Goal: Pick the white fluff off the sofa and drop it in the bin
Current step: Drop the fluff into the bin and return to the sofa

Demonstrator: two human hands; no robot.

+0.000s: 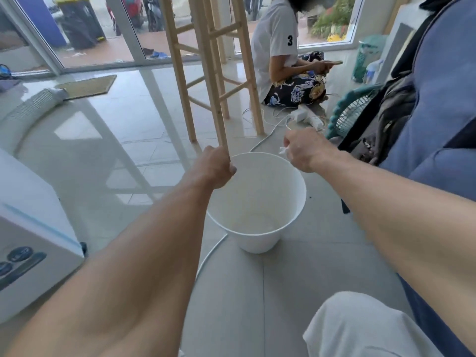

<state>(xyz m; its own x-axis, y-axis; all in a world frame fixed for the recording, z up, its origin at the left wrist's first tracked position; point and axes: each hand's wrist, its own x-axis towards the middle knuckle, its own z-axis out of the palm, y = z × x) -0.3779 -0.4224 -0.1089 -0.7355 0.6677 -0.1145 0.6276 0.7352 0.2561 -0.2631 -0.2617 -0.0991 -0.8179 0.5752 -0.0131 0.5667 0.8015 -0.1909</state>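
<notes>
A white bin (260, 235) stands tilted on the grey tiled floor in front of me. My left hand (215, 167) grips its far left rim, fingers closed over the edge. My right hand (302, 150) hovers over the bin's far right rim, fingers pinched on a small tuft of white fluff (283, 150) that pokes out below the thumb. The blue sofa (443, 104) runs along the right edge of the view.
A wooden stool (213, 73) stands just behind the bin. A person (283, 60) sits on the floor beyond it, beside a power strip (309, 118) and cables. A teal fan (345, 117) and a dark bag (386, 122) lean by the sofa. A white appliance (33, 228) is at left.
</notes>
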